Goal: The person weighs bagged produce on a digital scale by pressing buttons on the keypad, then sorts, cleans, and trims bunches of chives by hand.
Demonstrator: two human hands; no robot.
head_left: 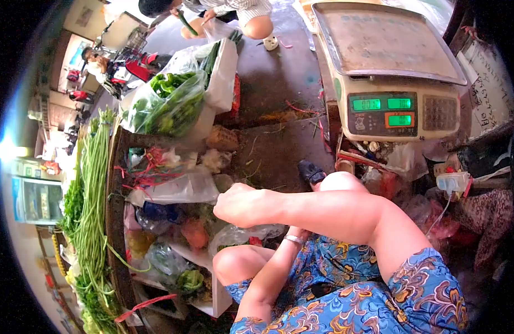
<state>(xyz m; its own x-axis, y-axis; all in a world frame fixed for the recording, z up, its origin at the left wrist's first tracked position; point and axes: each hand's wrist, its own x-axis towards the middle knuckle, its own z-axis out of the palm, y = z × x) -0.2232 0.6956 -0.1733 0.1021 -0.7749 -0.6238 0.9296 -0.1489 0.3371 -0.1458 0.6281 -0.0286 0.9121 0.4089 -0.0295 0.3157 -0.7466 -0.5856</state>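
Street-side vegetable stall, cluttered and lit from the far left, with a glass-fronted display fridge (37, 200) at that edge. Next come yardlong beans (95, 217) in a long heap against the stall's wooden edge (115, 211). Right of that edge, a tangle of red plastic strips (148, 170) lies on the lower shelf, and just below it is a flat clear plastic bag (173, 189), its long axis running roughly left to right. Farther off at the top, a crouching person (248, 8) holds a long green vegetable (188, 24).

The right hand (234, 206) is just beside the bag's right end, so the bag lies to its left, nearly in line with the outstretched right forearm (329, 210). Whether they touch, I cannot tell. The fingers are bent out of sight, so I cannot tell whether they grip anything. Farther right and lower, the left hand (300, 231), beyond a silvery wristband (294, 239), is mostly hidden by that forearm; its grip cannot be told. Of the two, the right is nearer the bag. At far right stands a digital scale (396, 61) with lit green readouts
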